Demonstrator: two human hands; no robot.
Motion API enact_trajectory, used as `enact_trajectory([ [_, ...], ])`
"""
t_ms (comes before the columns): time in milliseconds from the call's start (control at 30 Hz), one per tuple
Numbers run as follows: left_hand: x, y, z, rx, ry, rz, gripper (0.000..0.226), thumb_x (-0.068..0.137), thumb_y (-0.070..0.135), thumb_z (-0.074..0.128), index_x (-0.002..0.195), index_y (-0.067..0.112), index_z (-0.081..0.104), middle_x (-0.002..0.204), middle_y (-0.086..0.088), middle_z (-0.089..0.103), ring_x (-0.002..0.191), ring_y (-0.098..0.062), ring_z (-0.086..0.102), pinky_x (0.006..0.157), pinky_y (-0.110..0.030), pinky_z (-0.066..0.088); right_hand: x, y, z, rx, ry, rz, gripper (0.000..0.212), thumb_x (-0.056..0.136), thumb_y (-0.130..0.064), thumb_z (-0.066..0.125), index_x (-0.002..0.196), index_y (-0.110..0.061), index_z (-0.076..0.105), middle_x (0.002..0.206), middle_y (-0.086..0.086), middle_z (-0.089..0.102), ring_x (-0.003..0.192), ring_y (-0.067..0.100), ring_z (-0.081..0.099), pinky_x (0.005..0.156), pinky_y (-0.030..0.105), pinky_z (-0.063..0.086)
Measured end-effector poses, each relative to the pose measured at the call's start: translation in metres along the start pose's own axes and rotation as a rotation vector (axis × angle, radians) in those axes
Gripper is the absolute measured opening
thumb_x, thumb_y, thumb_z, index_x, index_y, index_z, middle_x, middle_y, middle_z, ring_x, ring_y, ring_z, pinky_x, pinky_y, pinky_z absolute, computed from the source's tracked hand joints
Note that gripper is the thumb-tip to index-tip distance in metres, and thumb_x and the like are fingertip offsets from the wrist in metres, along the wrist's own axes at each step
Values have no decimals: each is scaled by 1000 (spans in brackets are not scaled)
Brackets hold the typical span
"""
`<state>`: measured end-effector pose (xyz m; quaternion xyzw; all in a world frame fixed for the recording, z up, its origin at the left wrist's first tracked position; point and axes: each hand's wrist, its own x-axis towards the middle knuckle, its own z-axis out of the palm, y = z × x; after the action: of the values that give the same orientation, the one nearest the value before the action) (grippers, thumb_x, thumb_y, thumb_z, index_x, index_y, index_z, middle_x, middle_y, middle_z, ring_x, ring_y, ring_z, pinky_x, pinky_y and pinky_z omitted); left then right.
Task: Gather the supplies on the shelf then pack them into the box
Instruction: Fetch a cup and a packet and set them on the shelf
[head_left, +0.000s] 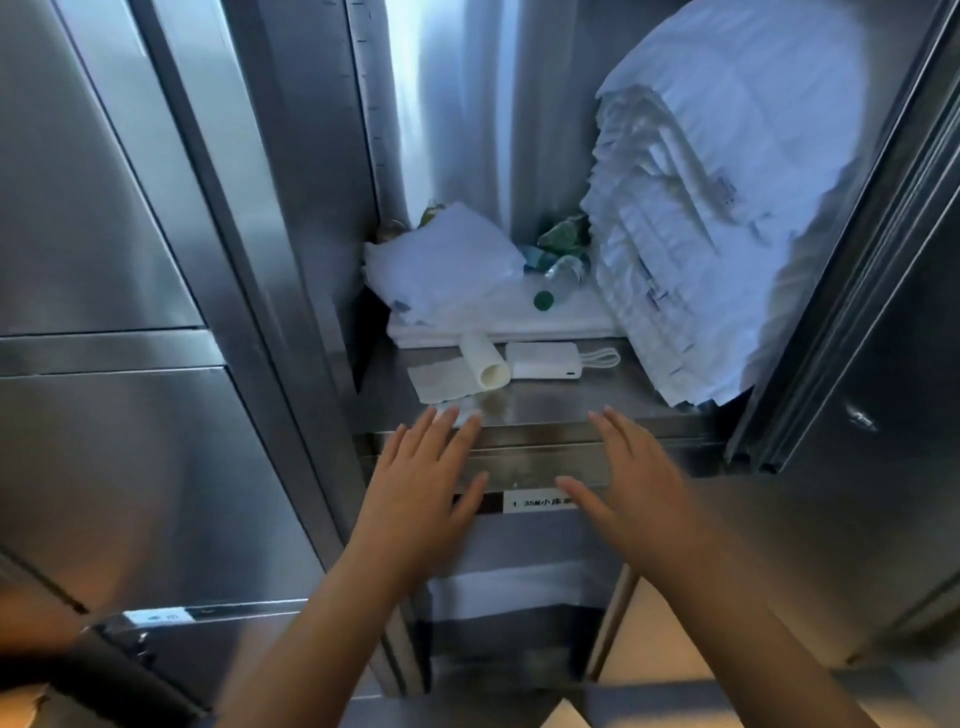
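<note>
A steel cabinet shelf (550, 402) holds supplies. Near its front lie a white roll (485, 361) on a flat gauze-like pad (439, 382) and a white power bank (543, 360) with a looped cord. Behind them sit folded white cloths (452, 275), a clear bottle with a green cap (558, 283) and green packets (563, 234). A tall stack of folded white sheets (701, 234) leans at the right. My left hand (423, 486) and my right hand (634, 480) are both held flat with straight fingers just in front of the shelf edge, holding nothing. No box is in view.
Closed steel cabinet doors (104, 208) fill the left side. An open steel door (857, 312) stands at the right. A white label (540, 501) is stuck under the shelf edge, and white linen (504, 590) lies on a lower shelf.
</note>
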<state>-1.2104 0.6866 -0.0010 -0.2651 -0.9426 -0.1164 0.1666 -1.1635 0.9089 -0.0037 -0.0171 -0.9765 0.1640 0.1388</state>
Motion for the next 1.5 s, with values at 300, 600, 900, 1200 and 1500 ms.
enact_trajectory([
  [300,130,-45,69,70,-56,43,79,89,6,45,150,28,-2,159,1,3,145,-18,1,115,-34,-2,119,41,43,-49,-44,41,76,87,-62,42,148,-25,16,157,-2,13,143,17,14,114,37,17],
  [600,204,-78,115,51,-280,212,91,83,0,54,149,30,0,158,4,-2,144,-15,-4,113,-35,-2,218,62,88,-46,-84,-75,73,87,-54,51,146,-22,24,153,2,24,139,20,24,112,33,17],
  [900,215,-78,111,121,-230,228,68,80,19,69,141,26,39,147,-2,36,135,-24,29,110,-41,24,249,85,104,11,-100,-255,71,83,-52,60,140,-16,38,140,6,42,124,21,38,103,32,28],
  [1200,185,-16,101,218,-49,-17,54,52,27,85,101,13,66,99,-9,62,87,-31,59,72,-37,49,229,123,95,-28,-151,-264,86,73,-70,54,142,-26,28,132,3,45,115,23,41,94,36,32],
  [1500,122,50,76,245,42,-295,46,49,4,81,91,5,62,89,-12,66,85,-35,63,78,-39,50,196,131,76,75,-96,-447,80,75,-61,63,136,-14,42,123,10,55,108,29,49,90,39,39],
])
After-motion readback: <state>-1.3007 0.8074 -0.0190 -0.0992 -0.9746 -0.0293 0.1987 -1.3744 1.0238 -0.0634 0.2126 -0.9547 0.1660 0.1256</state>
